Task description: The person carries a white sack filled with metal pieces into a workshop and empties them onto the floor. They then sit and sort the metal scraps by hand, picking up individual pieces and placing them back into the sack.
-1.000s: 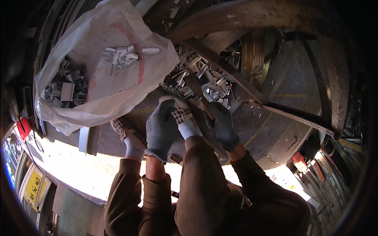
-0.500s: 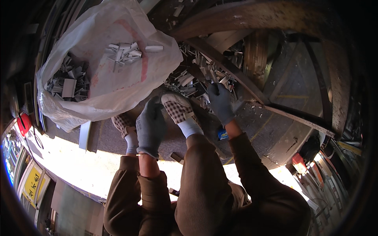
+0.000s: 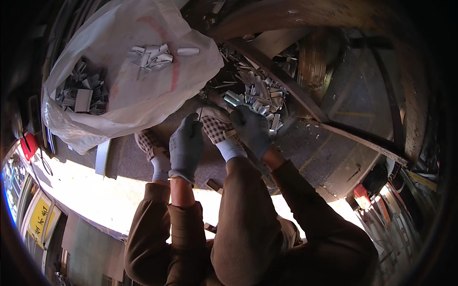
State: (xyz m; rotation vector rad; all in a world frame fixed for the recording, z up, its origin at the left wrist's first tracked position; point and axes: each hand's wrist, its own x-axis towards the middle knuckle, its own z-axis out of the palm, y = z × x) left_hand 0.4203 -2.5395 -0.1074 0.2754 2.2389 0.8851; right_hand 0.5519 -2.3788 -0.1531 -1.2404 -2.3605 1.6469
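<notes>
My left hand (image 3: 186,147), in a grey glove, is closed beside the checked shoe (image 3: 214,128). A thin dark strip (image 3: 200,113) stands up from its pinched fingertips. My right hand (image 3: 250,129), also gloved, is curled on the other side of that shoe, at the near edge of a pile of short metal offcuts (image 3: 262,93). A dark, flat shape shows by its fingertips, but what it grips is too dim to name. Left of the pile spreads a large whitish plastic sack (image 3: 138,95), with light offcuts (image 3: 151,57) on it and more pieces (image 3: 83,97) in its mouth.
A brown beam (image 3: 286,88) slants across the pile and joins a wooden frame (image 3: 367,143) at the right. Long profiles (image 3: 391,214) lean at the lower right. A red object (image 3: 29,145) hangs at the far left. A small block (image 3: 214,185) lies between my legs.
My right hand has moved left and nearer, from over the pile to beside the shoe. My left hand has shifted slightly right, and the thin strip now shows at its fingertips.
</notes>
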